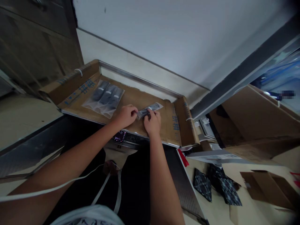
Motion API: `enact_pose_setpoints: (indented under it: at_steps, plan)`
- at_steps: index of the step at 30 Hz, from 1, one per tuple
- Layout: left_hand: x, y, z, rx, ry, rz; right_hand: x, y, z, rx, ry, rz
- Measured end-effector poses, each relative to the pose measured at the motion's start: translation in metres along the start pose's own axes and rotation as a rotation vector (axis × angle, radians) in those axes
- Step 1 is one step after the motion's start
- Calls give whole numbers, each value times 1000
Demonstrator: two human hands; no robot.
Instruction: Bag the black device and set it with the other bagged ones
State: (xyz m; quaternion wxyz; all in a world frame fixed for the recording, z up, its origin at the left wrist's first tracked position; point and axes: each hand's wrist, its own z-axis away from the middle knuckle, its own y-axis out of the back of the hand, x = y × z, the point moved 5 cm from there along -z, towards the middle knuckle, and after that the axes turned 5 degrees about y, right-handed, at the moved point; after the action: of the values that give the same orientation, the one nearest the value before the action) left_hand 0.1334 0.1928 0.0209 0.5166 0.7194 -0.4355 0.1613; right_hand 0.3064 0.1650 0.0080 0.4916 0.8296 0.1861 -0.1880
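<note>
A small clear plastic bag with a dark, narrow bundle and a white band inside lies on the cardboard-lined tray. My left hand pinches the left end of this bag between thumb and fingertips. My right hand grips its near side, thumb and fingers closed around the bundle. What exactly the bundle is, I cannot make out. Left of my hands lies a larger frosted bag, holding several dark bundles with white bands, side by side.
Raised cardboard flaps edge the tray on both sides, and a white panel stands behind it. A small lit screen sits under the front edge. At right are a large carton, dark patterned bags and an open box.
</note>
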Motion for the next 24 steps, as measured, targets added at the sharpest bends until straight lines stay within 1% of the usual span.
enact_pose_setpoints:
  at_steps: [3,7,10,14,16,19,22,24]
  plan:
    - [-5,1,4,-21,4,-17,-1,-1,1,6,5,-25]
    - [-3,-2,-3,-88,-18,-44,3,3,1,44,-3,-102]
    - [1,1,-3,-110,-44,-81,11,8,0,95,-83,-141]
    - [3,6,3,-91,-62,-70,21,10,-1,169,-194,-178]
    - [2,2,3,-105,-72,-44,23,10,0,194,-204,-187]
    - [2,-13,-7,-192,-104,-31,23,10,0,203,-208,-202]
    - [4,-27,-18,-271,-130,-67,24,10,0,178,-237,-214]
    - [6,-32,-23,-283,-143,-101,24,10,0,158,-252,-215]
